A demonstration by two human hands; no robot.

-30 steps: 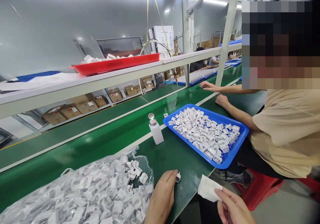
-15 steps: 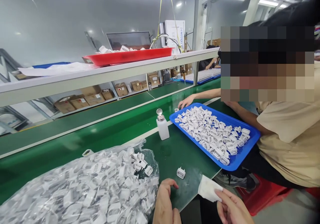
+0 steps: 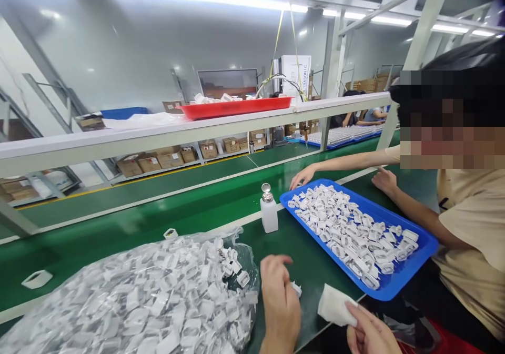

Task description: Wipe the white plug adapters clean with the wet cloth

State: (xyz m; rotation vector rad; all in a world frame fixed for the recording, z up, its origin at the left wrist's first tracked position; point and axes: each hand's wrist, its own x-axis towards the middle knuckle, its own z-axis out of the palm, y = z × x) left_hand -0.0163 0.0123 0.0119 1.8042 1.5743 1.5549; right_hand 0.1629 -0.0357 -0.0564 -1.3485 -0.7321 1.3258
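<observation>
Right hand (image 3: 371, 330): thumb and fingers pinch a folded white wipe (image 3: 334, 305) near the counter's (image 3: 310, 262) front edge. Left hand (image 3: 280, 297): index finger bent outward, others curled, thumb hidden; cannot tell whether they grip the white plug housing (image 3: 296, 289), which shows partly hidden just beside them, near the same edge. Clear plastic bag (image 3: 173, 296) of similar housings lies left of the left hand. White pump bottle (image 3: 270, 216) stands upright by the counter's back edge. Blue tray (image 3: 389, 292), heaped with housings, sits right; a co-worker's hand (image 3: 303, 177) is at its back-left corner.
</observation>
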